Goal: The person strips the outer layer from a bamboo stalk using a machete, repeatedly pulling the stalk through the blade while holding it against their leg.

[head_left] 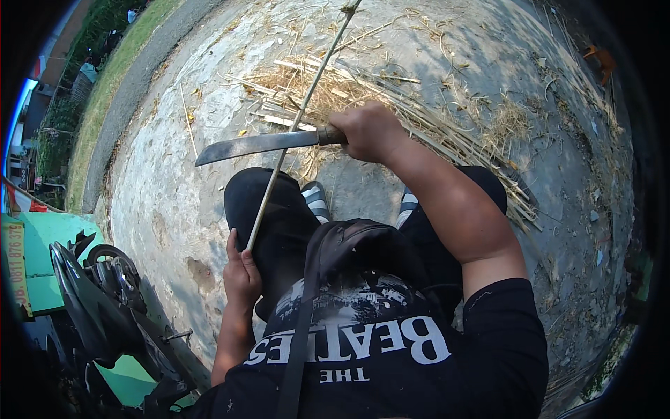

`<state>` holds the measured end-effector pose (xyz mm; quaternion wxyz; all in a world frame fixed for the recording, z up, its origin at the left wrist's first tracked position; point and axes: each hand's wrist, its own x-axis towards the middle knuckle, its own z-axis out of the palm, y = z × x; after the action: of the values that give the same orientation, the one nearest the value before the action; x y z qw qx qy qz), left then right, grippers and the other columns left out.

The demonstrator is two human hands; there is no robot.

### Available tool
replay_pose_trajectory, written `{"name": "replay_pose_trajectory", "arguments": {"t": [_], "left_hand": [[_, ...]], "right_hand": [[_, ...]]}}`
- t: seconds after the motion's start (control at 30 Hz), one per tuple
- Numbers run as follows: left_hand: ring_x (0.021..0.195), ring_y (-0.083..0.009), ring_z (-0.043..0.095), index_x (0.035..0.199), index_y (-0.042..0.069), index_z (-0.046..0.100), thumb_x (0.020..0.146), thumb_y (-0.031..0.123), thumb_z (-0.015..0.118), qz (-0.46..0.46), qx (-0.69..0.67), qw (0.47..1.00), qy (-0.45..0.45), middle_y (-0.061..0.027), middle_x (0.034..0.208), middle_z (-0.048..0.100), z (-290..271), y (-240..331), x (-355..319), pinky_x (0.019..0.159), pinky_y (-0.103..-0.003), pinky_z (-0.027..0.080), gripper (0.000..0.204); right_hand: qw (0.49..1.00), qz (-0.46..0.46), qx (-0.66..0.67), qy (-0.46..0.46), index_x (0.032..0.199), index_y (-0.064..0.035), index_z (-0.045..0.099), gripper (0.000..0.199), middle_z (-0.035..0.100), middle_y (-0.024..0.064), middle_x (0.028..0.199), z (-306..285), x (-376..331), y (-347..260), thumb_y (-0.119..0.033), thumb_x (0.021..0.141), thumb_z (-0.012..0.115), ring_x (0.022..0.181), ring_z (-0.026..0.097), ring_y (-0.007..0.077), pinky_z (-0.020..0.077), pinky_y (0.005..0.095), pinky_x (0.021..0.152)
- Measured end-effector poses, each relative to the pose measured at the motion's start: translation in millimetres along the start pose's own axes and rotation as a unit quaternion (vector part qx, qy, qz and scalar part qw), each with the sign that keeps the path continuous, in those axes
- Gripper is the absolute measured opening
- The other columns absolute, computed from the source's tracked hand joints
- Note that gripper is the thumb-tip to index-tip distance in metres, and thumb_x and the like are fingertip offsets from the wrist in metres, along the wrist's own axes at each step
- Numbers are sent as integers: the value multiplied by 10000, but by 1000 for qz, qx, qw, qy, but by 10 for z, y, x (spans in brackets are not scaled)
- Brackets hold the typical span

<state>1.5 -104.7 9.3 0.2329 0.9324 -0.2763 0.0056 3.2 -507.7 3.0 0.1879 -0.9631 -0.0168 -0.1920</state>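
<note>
My right hand [373, 131] is closed round the wooden handle of a machete [255, 144], its long dark blade pointing left. The blade lies across a thin bamboo strip [307, 98], seemingly against it, above my left knee. My left hand [242, 276] grips the near end of that strip beside my left thigh. From there the strip slants up and away to the top of the view, with a knot-like node near its far end.
A heap of split bamboo strips [447, 133] and curly shavings [328, 94] lies on the concrete ground [167, 174] beyond my feet. A motorcycle [105, 300] stands at the left by a green wall [42, 230]. An orange object [600, 61] is far right.
</note>
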Motion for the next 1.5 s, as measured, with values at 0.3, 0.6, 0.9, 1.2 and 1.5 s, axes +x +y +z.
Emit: {"name": "replay_pose_trajectory", "arguments": {"t": [0.3, 0.6, 0.9, 1.2, 1.5], "left_hand": [[598, -433, 636, 1539, 47, 316, 1083, 254, 409, -38, 11, 999, -22, -189, 630, 612, 6, 44, 45, 539, -497, 451, 509], [570, -392, 632, 1537, 41, 321, 1082, 231, 418, -38, -19, 999, -22, -170, 677, 627, 18, -36, 11, 525, -468, 449, 503], [640, -393, 663, 1520, 35, 354, 1088, 226, 386, -41, 26, 999, -7, -211, 721, 653, 14, 141, 59, 572, -463, 470, 474], [588, -363, 632, 1534, 34, 355, 1092, 226, 366, -8, -3, 1000, 10, -182, 665, 606, 32, 54, -23, 550, -437, 450, 481], [542, -250, 571, 1545, 24, 346, 1080, 178, 379, 16, -16, 1000, 11, -103, 603, 533, 23, -33, 1, 533, -380, 420, 490]], "right_hand": [[993, 115, -23, 8, 894, -128, 669, 88, 724, 102, 808, 4, 83, 375, -190, 833, 684, 789, 729, 315, 563, 457, 760], [999, -3, 15, -41, 899, -135, 660, 90, 718, 101, 810, 20, 18, -120, -192, 831, 678, 791, 725, 321, 566, 467, 732], [990, 137, 8, -13, 928, -141, 672, 138, 718, 103, 832, -46, 53, 447, -212, 813, 701, 815, 722, 331, 564, 465, 785], [997, -72, -3, -28, 830, -132, 623, 121, 668, 76, 729, 43, 45, 9, -193, 783, 716, 709, 691, 328, 544, 465, 689], [993, 121, 1, 10, 901, -161, 682, 107, 719, 94, 823, -62, 35, 338, -177, 797, 702, 796, 719, 332, 570, 477, 738]]}}
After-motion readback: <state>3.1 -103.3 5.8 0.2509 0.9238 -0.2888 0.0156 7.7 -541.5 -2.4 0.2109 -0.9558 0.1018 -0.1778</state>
